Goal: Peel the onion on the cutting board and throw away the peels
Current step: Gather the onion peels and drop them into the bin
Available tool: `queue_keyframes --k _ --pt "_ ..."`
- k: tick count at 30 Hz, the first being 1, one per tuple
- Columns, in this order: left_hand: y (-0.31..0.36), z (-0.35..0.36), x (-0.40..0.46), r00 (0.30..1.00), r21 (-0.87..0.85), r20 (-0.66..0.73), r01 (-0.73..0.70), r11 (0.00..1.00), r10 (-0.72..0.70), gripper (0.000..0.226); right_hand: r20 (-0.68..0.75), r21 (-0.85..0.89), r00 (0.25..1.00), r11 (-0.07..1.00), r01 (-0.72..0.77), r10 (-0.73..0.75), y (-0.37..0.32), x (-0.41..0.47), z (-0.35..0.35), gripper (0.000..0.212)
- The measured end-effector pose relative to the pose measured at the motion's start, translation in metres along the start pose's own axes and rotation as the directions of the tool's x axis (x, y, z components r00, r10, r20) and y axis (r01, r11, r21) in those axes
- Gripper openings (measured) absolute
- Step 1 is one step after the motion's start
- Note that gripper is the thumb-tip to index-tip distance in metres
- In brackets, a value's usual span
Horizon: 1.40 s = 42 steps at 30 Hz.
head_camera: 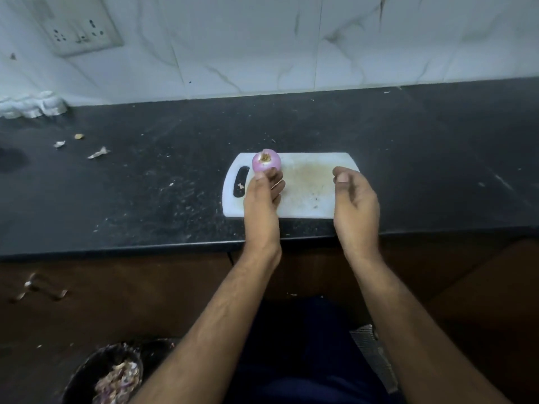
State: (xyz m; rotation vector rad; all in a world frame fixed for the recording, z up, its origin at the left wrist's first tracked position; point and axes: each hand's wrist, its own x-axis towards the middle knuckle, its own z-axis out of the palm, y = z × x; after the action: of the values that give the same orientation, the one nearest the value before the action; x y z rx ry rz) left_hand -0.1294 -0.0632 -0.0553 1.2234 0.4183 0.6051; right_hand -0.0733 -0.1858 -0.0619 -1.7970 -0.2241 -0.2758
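A small purple onion [266, 161], its skin smooth and its root end turned up toward me, is pinched in the fingertips of my left hand [262, 196] over the left part of the white cutting board [306, 196]. My right hand [354, 199] hovers over the board's right edge with fingers loosely curled and nothing in them. On the floor at the lower left stands a dark bin [96, 371] that holds a heap of purple and pale onion peels [118, 380].
The board lies on a black speckled counter [145, 185] near its front edge. A few peel scraps [99, 153] lie on the counter at the left. A white tiled wall with a socket plate [78, 27] runs behind. Brown cabinet fronts sit below.
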Motion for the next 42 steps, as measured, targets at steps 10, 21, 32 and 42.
queue_keyframes --k 10,21,32,42 --pt "-0.015 -0.013 0.028 0.965 0.602 0.19 -0.26 0.755 0.182 0.043 0.579 -0.679 0.815 0.555 0.481 0.003 0.012 0.024 0.031 0.093" --pt "-0.014 -0.017 0.029 0.971 0.356 0.133 -0.234 0.905 0.199 0.118 0.439 -0.455 0.899 0.866 0.208 0.015 -0.002 0.061 0.018 0.044" --pt "-0.012 -0.02 0.027 0.962 0.339 0.164 -0.262 0.904 0.217 0.126 0.637 0.012 0.771 1.0 0.016 -0.02 -0.013 0.013 0.016 0.04" --pt "-0.011 -0.023 0.026 0.942 0.305 0.263 -0.284 0.909 0.206 0.104 0.284 0.036 0.954 0.993 -0.114 0.099 -0.025 -0.002 0.06 0.035"
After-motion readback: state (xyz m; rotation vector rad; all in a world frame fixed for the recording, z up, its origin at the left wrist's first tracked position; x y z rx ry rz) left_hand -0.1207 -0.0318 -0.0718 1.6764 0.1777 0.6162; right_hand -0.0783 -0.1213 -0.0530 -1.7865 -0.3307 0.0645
